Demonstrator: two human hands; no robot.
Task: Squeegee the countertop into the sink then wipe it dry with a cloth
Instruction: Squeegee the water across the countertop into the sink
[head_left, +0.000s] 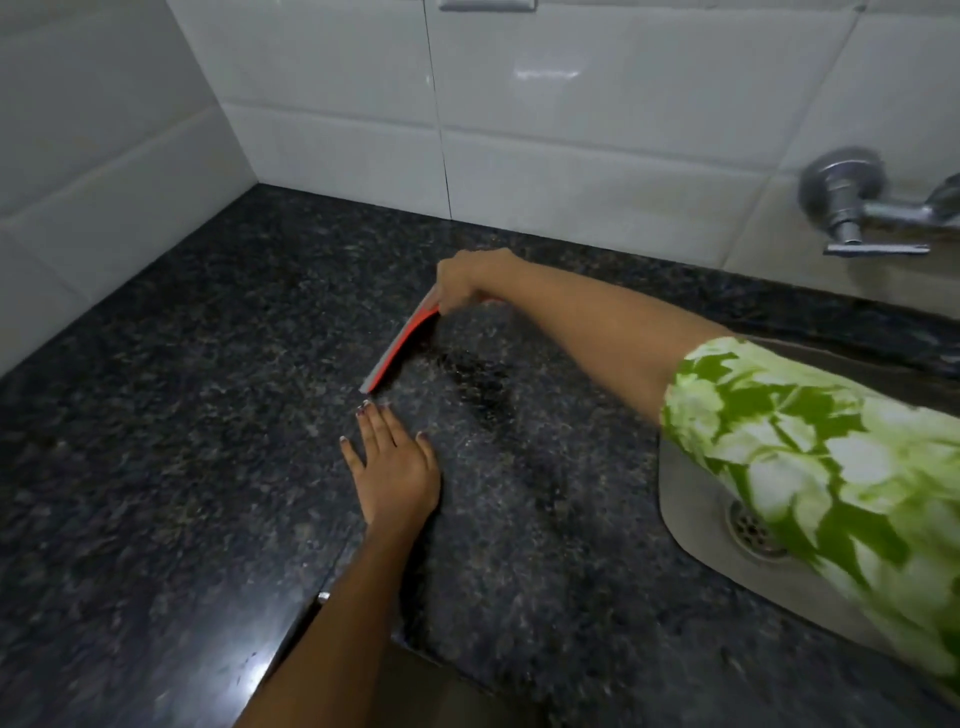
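Note:
An orange squeegee (396, 349) with a grey blade stands edge-down on the dark speckled granite countertop (182, 415). My right hand (470, 283) is shut on its handle end, the arm reaching in from the right in a green and white sleeve. My left hand (392, 465) lies flat on the counter with fingers spread, its fingertips just short of the blade's near end. A steel sink (691, 519) with a round drain (753, 532) sits at the right, partly hidden by my sleeve. No cloth is in view.
White tiled walls (571, 130) meet in a corner behind the counter. A chrome tap (852, 208) sticks out of the wall above the sink. The counter's front edge runs along the bottom near my left forearm.

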